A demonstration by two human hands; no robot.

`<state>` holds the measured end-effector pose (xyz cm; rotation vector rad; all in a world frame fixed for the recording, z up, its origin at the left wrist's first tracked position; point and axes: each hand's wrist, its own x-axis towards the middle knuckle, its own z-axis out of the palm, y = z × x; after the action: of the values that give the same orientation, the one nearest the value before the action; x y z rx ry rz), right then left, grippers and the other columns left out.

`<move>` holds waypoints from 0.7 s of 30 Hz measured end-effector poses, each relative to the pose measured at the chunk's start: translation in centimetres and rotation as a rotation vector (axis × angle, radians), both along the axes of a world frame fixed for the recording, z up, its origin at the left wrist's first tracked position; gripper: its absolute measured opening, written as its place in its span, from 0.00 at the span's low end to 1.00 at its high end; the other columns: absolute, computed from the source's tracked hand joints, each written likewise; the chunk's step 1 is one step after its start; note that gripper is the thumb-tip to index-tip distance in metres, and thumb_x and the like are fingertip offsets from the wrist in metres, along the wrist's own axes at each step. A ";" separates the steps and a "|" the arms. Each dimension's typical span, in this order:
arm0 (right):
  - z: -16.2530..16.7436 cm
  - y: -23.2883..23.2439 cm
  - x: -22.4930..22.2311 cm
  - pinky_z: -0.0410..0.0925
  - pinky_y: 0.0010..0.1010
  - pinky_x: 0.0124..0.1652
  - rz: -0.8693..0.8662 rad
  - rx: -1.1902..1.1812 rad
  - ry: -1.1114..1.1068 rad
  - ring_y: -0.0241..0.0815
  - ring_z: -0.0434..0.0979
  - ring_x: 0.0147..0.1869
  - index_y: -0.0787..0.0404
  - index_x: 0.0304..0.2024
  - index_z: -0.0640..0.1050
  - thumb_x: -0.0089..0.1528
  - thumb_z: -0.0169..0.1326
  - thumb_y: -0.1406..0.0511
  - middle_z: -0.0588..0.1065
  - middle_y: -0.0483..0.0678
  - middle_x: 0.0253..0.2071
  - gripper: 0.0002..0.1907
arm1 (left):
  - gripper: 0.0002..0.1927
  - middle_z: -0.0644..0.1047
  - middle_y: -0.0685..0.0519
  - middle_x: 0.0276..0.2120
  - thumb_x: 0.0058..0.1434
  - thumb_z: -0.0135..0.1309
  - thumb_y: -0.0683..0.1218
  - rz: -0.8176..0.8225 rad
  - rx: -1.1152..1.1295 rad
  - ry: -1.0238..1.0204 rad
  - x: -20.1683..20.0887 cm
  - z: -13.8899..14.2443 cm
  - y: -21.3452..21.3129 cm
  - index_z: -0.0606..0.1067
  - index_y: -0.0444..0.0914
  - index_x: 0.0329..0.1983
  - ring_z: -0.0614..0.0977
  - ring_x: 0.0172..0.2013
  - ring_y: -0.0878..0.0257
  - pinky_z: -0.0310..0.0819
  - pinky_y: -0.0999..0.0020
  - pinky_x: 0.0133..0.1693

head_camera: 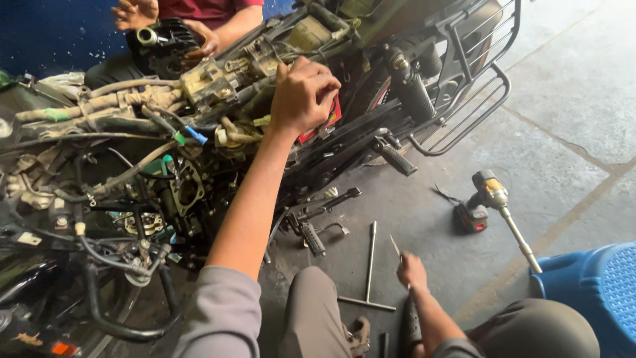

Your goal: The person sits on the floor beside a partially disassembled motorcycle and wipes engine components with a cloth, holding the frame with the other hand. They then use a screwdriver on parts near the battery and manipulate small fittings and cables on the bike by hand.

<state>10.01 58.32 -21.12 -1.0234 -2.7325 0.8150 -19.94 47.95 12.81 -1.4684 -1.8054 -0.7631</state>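
The left hand [301, 93] grips the frame [344, 129] of the stripped motorcycle [199, 132], seemingly for steadiness, while the right hand [411, 270], low near the floor [563, 79] beside a T-handle wrench [370, 265], closes on a thin screwdriver [396, 248], tip up.

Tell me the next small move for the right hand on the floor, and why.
Probably lift the thin tool toward the motorcycle frame: the right hand grips it low by the floor, while the left hand is closed on parts up on the stripped frame, apparently steadying that spot.
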 end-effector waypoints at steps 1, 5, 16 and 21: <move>-0.6 -0.5 0.6 0.69 0.50 0.52 -0.065 -0.042 0.034 0.62 0.75 0.54 0.53 0.46 0.80 0.56 0.50 0.68 0.78 0.56 0.45 0.16 | 0.07 0.81 0.59 0.37 0.54 0.70 0.45 -0.010 0.000 -0.003 0.1 0.1 0.0 0.83 0.44 0.34 0.78 0.44 0.59 0.64 0.54 0.46; -1.2 -0.9 0.5 0.69 0.51 0.44 -0.146 -0.048 0.202 0.64 0.75 0.47 0.59 0.37 0.79 0.48 0.55 0.68 0.78 0.58 0.40 0.14 | 0.17 0.77 0.50 0.37 0.48 0.72 0.50 0.003 0.098 0.006 0.5 0.4 0.1 0.81 0.37 0.35 0.75 0.44 0.53 0.70 0.56 0.49; 19.2 0.9 -13.4 0.72 0.33 0.36 0.314 0.378 1.437 0.50 0.81 0.38 0.64 0.32 0.74 0.59 0.61 0.78 0.78 0.54 0.36 0.09 | 0.15 0.77 0.58 0.33 0.52 0.71 0.57 0.083 0.014 0.065 0.1 -0.3 0.1 0.82 0.43 0.30 0.75 0.41 0.58 0.63 0.57 0.43; 28.6 5.2 -18.9 0.72 0.28 0.39 0.469 -0.010 1.213 0.38 0.80 0.41 0.67 0.45 0.78 0.63 0.61 0.75 0.80 0.51 0.41 0.09 | 0.09 0.77 0.58 0.34 0.55 0.69 0.51 0.062 0.071 0.015 0.1 -0.6 0.3 0.81 0.44 0.33 0.77 0.41 0.58 0.63 0.57 0.44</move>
<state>-8.93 63.49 7.47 0.1924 -1.8381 1.0204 -19.86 48.20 12.20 -1.3627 -1.7861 -0.7748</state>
